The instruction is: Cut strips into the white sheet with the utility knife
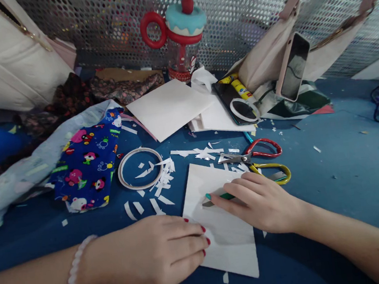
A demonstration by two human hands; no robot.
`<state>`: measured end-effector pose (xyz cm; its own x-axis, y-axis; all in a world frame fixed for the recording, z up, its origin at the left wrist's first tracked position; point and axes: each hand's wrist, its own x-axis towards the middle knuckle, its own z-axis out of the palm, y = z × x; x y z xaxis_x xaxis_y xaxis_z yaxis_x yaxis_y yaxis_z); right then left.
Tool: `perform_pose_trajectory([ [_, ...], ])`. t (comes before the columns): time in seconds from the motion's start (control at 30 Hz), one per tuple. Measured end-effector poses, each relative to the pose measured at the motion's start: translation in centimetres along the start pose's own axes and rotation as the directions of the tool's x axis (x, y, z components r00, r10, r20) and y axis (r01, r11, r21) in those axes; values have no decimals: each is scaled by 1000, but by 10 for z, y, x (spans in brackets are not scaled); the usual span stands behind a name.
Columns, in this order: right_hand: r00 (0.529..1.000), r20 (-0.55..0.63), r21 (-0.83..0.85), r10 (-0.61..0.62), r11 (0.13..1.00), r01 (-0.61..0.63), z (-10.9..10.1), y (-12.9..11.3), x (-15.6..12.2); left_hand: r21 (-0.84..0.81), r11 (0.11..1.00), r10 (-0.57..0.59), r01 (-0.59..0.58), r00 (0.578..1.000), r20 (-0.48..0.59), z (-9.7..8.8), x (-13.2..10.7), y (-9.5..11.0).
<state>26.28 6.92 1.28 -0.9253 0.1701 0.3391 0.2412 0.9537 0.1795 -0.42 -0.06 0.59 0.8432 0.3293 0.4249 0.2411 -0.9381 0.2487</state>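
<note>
My left hand (150,253), with red nails and a beaded bracelet, lies with its fingers stretched out over the left edge of a white card (227,251). My right hand (263,202) is closed around a green craft knife (229,196), the index finger along it. The knife's blade tip rests on or just above the middle of the card; contact cannot be made out. Part of the knife's handle is hidden by my fingers. Beyond the right hand lie scissors (245,158) with one red and one yellow handle. White paper scraps (164,181) are scattered around the card.
A tape roll (122,179) and a blue patterned cloth (93,166) lie to the left. Behind are white sheets (172,107), a dark phone (227,99) with a white ring, a red-handled cup (184,56), a bag (12,57) and an upright phone (293,68).
</note>
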Motion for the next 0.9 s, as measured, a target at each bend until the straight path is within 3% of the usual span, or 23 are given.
perform_pose_trajectory([
  [0.9, 1000, 11, 19, 27, 999, -27, 3, -6, 9, -11, 1000, 26, -26, 999, -18, 2, 2, -1],
])
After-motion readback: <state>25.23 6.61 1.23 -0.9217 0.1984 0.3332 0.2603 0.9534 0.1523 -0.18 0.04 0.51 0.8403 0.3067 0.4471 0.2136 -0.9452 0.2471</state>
